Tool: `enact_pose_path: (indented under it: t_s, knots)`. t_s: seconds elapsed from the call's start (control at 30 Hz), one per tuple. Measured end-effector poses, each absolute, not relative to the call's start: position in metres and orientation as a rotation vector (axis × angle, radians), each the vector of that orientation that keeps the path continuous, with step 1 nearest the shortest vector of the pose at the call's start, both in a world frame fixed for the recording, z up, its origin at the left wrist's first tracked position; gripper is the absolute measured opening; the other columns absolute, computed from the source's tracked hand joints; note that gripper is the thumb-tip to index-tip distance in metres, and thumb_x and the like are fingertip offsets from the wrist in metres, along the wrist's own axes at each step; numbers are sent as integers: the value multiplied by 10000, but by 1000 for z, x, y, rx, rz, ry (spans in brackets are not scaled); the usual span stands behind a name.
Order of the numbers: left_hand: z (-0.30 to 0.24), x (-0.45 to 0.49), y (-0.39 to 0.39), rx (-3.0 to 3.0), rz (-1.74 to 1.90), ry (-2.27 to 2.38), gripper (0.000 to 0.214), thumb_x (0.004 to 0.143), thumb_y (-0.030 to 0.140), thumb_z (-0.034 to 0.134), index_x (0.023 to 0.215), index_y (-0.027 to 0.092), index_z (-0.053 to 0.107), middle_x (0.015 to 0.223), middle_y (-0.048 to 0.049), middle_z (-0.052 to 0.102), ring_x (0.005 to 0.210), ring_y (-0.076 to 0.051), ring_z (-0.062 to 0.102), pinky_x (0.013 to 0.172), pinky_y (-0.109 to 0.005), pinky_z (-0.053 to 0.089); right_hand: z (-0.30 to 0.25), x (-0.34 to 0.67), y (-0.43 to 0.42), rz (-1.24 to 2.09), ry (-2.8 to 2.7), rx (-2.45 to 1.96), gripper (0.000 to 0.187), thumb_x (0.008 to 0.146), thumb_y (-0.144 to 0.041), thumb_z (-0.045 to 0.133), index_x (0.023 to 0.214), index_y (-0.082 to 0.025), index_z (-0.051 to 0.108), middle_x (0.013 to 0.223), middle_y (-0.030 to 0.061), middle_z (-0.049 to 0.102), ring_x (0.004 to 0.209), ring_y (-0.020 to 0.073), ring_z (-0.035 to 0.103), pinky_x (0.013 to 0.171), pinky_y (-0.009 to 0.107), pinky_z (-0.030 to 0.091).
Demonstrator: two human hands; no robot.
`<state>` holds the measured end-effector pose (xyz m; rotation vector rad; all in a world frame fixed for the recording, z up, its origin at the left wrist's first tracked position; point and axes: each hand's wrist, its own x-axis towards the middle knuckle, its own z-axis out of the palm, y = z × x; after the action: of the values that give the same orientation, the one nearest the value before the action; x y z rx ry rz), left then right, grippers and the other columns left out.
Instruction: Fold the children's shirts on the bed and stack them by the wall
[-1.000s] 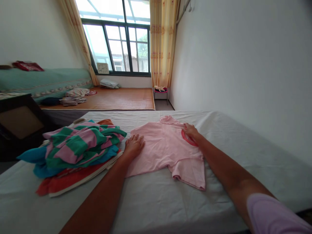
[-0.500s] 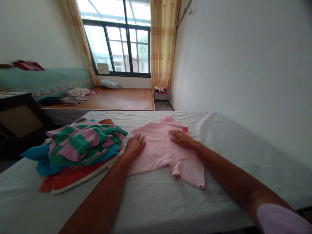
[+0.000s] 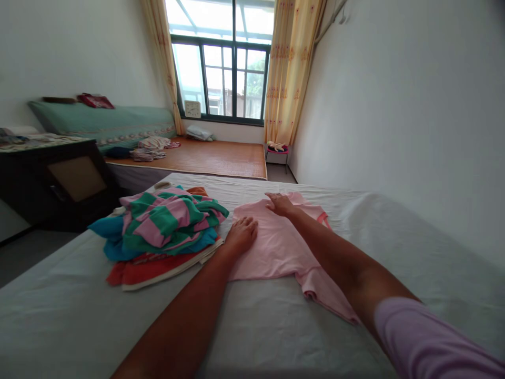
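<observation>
A pink short-sleeved shirt (image 3: 272, 247) lies spread on a white sheet (image 3: 256, 326), its collar end pointing away from me. My left hand (image 3: 242, 234) rests flat on the shirt's left side, fingers stretched out. Farther up, near the shirt's collar, my right hand (image 3: 280, 204) reaches across with its fingers extended and nothing held in them. Whether the right palm touches the cloth I cannot tell. My right forearm hides part of the shirt's right side. One sleeve hangs toward me at the lower right, its edge rolled.
Left of the shirt sits a heap of clothes, with a green and pink checked garment (image 3: 169, 218) over blue and red ones. A dark cabinet (image 3: 63, 184) stands at the left. Beyond are a mat-covered bed (image 3: 221, 158), a small stool (image 3: 278, 149) and the right wall (image 3: 402, 116).
My right hand has moved left and farther up across the shirt toward the collar. The left hand stays on the shirt's left side. My view has turned left.
</observation>
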<state>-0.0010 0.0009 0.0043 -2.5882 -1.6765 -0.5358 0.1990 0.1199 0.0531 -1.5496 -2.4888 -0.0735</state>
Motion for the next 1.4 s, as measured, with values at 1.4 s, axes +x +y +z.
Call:
enact_pose_path:
  t_s: [1.4]
  knots:
    - [5, 1, 3, -2582, -525, -1742, 417, 945, 312, 353, 1318, 264, 534, 1418, -51, 494, 1316, -234, 405, 1099, -423, 298, 26, 324, 196, 241, -1752, -2108, 257, 739, -390, 675, 884, -180, 703, 858, 73, 718, 865, 231, 661, 704, 265, 467]
